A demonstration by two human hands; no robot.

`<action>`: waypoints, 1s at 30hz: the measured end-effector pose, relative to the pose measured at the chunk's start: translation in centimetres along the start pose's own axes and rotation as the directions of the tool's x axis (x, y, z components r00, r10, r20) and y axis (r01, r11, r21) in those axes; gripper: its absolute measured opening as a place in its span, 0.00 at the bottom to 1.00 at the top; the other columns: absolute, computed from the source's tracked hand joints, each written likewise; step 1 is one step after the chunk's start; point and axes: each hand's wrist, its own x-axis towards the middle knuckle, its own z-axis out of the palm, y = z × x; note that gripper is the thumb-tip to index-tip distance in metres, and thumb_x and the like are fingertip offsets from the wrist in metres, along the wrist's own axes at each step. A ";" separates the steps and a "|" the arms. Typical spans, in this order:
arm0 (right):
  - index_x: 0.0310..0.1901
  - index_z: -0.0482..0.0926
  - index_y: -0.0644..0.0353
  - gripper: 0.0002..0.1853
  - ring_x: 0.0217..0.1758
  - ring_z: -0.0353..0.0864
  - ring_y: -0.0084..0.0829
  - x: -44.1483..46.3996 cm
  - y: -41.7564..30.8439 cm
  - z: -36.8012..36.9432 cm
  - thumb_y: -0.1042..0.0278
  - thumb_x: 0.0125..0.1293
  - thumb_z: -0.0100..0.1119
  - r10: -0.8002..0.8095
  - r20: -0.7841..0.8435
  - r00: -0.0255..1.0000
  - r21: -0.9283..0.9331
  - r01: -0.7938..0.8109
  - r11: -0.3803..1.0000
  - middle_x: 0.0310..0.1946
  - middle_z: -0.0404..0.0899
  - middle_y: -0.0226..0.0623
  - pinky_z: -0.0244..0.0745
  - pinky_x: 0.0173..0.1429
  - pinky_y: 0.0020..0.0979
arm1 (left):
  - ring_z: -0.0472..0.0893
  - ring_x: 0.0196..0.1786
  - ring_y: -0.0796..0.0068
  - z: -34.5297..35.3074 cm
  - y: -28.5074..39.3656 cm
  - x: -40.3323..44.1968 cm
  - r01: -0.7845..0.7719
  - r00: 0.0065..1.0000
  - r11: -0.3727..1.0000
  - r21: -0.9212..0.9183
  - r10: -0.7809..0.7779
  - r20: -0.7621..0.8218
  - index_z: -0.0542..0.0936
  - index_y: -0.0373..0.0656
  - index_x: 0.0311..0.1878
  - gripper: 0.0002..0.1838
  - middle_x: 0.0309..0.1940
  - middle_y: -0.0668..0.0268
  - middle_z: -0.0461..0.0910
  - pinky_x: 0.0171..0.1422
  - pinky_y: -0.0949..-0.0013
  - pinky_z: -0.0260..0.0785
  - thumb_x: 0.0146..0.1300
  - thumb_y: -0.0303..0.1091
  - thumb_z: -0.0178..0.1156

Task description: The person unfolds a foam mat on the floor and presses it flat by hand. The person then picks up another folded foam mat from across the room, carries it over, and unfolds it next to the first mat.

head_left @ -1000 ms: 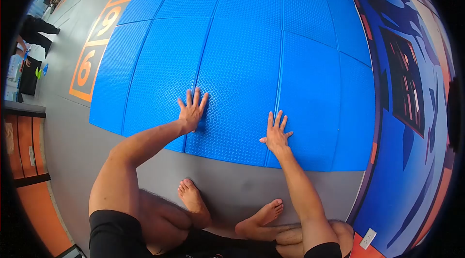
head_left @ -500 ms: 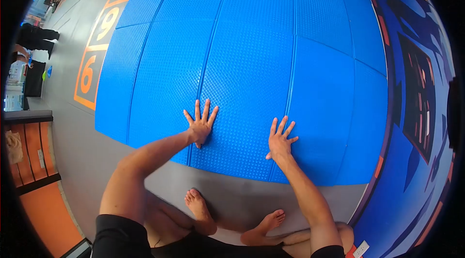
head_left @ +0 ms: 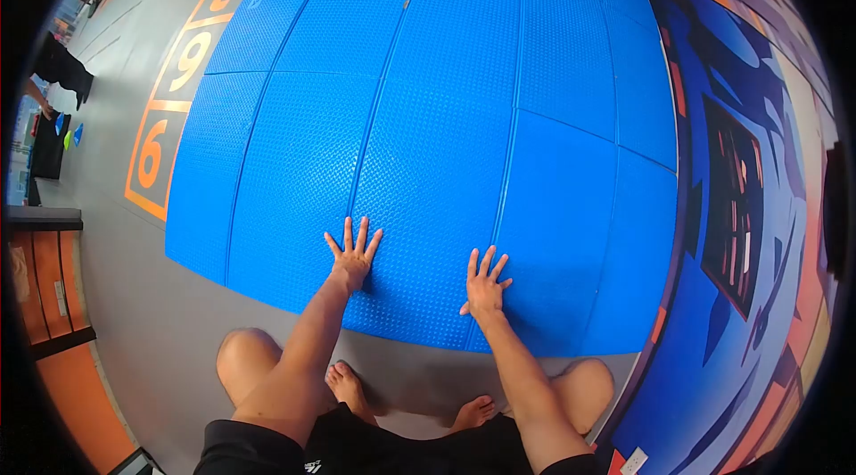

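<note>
Fingers [head_left: 348, 234] fanned wide and unclenched on both sides: my left hand [head_left: 354, 265] over one seam [head_left: 364, 163] of the blue mat [head_left: 428, 163], my right hand [head_left: 485, 295] over the next seam. Whether my palms press down, I can't tell. Mat spreads out ahead of me, its near edge just beyond my bare feet [head_left: 349, 390] on grey floor [head_left: 415, 386]. Painted wall [head_left: 780, 207] blocks the right; orange numbers [head_left: 190, 60] line the left. Farther off left, another person's hand [head_left: 43, 106] is near a black box-like thing [head_left: 48, 149], its inside hidden from me, small blue and green pieces [head_left: 78, 133] just beside it.
</note>
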 end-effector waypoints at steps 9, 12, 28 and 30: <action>0.80 0.38 0.56 0.80 0.78 0.35 0.77 0.3 -0.3 0.2 0.48 0.29 0.88 0.037 0.014 0.999 -0.010 -0.037 0.999 0.79 0.31 0.64 0.68 0.62 0.75 | 0.26 0.79 0.27 1.6 0.3 0.2 0.034 0.995 0.999 0.006 -0.034 -0.093 0.33 0.52 0.82 0.83 0.81 0.45 0.23 0.64 0.08 0.37 0.28 0.39 0.86; 0.80 0.38 0.55 0.80 0.78 0.35 0.77 0.2 -0.4 0.4 0.48 0.29 0.88 0.037 0.008 0.999 -0.007 -0.037 0.999 0.79 0.31 0.64 0.67 0.62 0.75 | 0.26 0.78 0.26 2.0 0.2 0.1 0.035 0.975 0.998 0.052 -0.023 -0.222 0.32 0.52 0.81 0.83 0.80 0.44 0.23 0.63 0.07 0.37 0.28 0.39 0.86; 0.80 0.38 0.52 0.80 0.78 0.40 0.73 0.0 0.2 0.4 0.43 0.29 0.87 0.024 -0.023 0.999 -0.035 -0.025 0.999 0.80 0.34 0.60 0.72 0.61 0.70 | 0.25 0.80 0.32 -3.1 0.1 -0.3 0.051 0.985 0.998 -0.043 -0.043 0.167 0.35 0.60 0.82 0.58 0.82 0.52 0.24 0.66 0.09 0.29 0.57 0.29 0.65; 0.80 0.37 0.52 0.80 0.79 0.41 0.73 0.0 0.2 0.4 0.43 0.29 0.87 0.022 -0.022 1.000 -0.029 -0.023 0.999 0.80 0.34 0.59 0.73 0.61 0.70 | 0.25 0.80 0.32 -3.2 0.1 -0.3 0.049 0.980 0.996 -0.068 -0.035 0.194 0.35 0.60 0.82 0.59 0.82 0.52 0.24 0.66 0.09 0.29 0.57 0.29 0.65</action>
